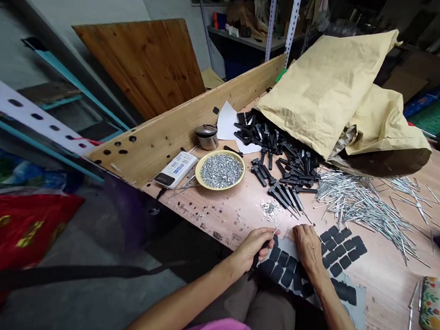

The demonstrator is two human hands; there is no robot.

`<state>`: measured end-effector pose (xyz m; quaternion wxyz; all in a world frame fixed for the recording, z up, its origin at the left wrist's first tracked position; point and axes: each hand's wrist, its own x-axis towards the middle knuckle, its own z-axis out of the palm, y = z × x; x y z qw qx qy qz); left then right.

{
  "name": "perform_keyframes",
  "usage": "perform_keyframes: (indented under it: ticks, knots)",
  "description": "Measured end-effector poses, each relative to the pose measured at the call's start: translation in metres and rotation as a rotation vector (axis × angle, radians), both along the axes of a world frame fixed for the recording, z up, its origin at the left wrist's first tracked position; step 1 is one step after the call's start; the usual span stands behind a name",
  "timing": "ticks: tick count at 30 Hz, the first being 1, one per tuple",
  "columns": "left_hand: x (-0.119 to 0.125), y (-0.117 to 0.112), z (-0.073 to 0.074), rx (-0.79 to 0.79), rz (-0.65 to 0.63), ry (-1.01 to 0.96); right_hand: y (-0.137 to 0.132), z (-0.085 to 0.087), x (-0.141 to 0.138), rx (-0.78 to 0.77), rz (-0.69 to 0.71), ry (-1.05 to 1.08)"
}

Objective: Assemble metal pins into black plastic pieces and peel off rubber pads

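My left hand (253, 247) is closed around a black plastic part (257, 258), mostly hidden by the fingers. A thin metal rod (277, 228) sticks up past its thumb. Beside it, my right hand (308, 249) rests on the table with its fingers bent down together; anything under the fingertips is hidden. Small metal nuts (270, 208) lie scattered just beyond both hands. Black rounded pads (286, 263) on a grey sheet (357, 313) spread below and around the right hand. Farther off lies a pile of black plastic parts (285, 165), some with rods in them.
A yellow bowl (218, 188) of small metal pieces stands left, near a white box (177, 169) and a lidded metal pot (207, 139). Loose metal rods (366, 206) and a large paper sack (327, 87) cover the right side. A wooden board (193, 116) edges the table.
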<state>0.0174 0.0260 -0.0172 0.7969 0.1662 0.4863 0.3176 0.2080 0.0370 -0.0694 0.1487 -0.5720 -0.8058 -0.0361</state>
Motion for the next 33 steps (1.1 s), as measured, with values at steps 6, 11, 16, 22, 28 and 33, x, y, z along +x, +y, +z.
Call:
perform_keyframes:
  ticks: [6,11,16,22,28,33]
  knots:
    - [0.006,-0.006,0.005,0.062,-0.118,0.022,-0.007,0.025,-0.018,-0.048,-0.217,0.750]
    - [0.015,-0.014,0.009,0.143,-0.163,0.049,-0.020,0.045,-0.032,-0.201,-0.343,1.265]
    - [0.020,-0.019,0.017,0.222,-0.194,0.057,-0.031,0.052,-0.033,-0.210,-0.363,1.434]
    - [0.022,-0.026,0.022,0.292,-0.242,0.078,-0.041,0.054,-0.030,-0.127,-0.393,1.437]
    - [0.023,-0.031,0.027,0.313,-0.249,0.071,-0.050,0.050,-0.026,-0.091,-0.338,1.368]
    - [0.023,-0.031,0.027,0.304,-0.292,0.082,-0.056,0.049,-0.021,0.057,-0.210,1.087]
